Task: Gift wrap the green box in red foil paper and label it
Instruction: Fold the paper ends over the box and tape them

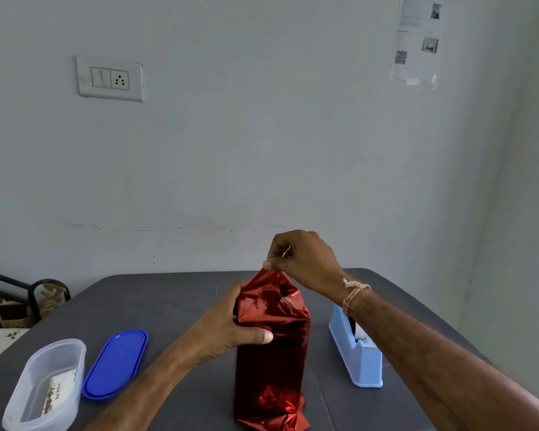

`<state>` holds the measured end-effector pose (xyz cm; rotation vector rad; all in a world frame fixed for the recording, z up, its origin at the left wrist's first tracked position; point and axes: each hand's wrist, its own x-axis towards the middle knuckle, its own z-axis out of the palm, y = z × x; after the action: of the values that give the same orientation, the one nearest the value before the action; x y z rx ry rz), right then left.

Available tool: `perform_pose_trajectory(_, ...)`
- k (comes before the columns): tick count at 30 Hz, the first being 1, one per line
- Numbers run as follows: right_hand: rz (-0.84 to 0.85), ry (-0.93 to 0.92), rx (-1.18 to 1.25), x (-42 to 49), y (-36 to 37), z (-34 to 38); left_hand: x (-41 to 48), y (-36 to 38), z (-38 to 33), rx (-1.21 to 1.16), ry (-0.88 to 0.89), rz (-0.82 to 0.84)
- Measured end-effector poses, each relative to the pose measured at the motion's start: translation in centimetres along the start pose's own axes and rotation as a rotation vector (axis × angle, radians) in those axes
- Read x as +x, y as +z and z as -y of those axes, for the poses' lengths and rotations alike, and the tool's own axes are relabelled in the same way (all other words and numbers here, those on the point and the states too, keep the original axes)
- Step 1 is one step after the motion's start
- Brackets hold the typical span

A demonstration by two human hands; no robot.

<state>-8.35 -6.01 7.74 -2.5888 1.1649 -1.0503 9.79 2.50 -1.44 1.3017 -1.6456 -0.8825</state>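
A tall box wrapped in shiny red foil paper (271,362) stands upright on the dark grey table (168,306). No green of the box shows through the paper. My left hand (231,325) grips the upper left side of the wrapped box, thumb across its front. My right hand (302,259) is above the box and pinches the peaked top flap of foil between thumb and fingers, pulling it up to a point. Loose foil is bunched at the bottom near edge.
A light blue tape dispenser (355,353) sits just right of the box, under my right forearm. A blue oval lid (115,363) and a clear plastic container (44,387) holding printed labels lie at the left. A wall stands behind the table.
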Motion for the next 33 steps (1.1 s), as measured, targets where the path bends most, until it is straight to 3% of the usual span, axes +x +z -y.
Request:
perform_pose_trajectory(5,0.043,0.013,-0.049,-1.5,-0.1,1.0,0.4,1.0,1.7,0.002,0.025,-0.168)
perform_pose_trajectory(11,-0.033,-0.010,-0.085,-4.4,1.3,0.7,0.4,1.7,2.3,0.048,0.094,-0.298)
perform_pose_trajectory(33,-0.305,-0.105,0.145,-7.9,6.3,-1.9,0.2,3.0,3.2,0.098,0.111,-0.477)
